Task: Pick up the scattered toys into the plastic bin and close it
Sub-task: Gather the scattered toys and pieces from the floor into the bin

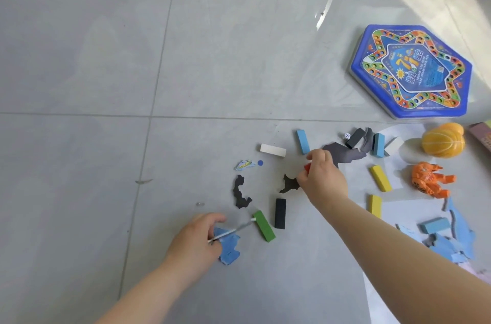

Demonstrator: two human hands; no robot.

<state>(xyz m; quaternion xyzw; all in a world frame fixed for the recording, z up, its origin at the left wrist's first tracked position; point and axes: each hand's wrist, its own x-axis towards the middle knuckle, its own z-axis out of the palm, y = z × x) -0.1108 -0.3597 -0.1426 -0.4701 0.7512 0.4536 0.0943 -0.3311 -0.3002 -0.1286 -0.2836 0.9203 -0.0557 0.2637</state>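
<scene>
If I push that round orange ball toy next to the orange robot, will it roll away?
Probably a little. The round orange ball toy looks rounded and ribbed, and sits on smooth glossy floor tiles, so a push may send it rolling. It looks slightly flattened, so it might wobble rather than roll straight. The orange robot figure nearby could stop it.

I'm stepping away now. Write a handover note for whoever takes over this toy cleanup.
Left hand: closed on a thin stick and a blue puzzle piece.
Right hand: pinching a small red piece.
On the floor: green block, black block, white block, yellow blocks, orange robot toy, hexagonal game board.
Done: nothing visibly binned; no bin in view.
Left: collect everything, close the bin.
</scene>
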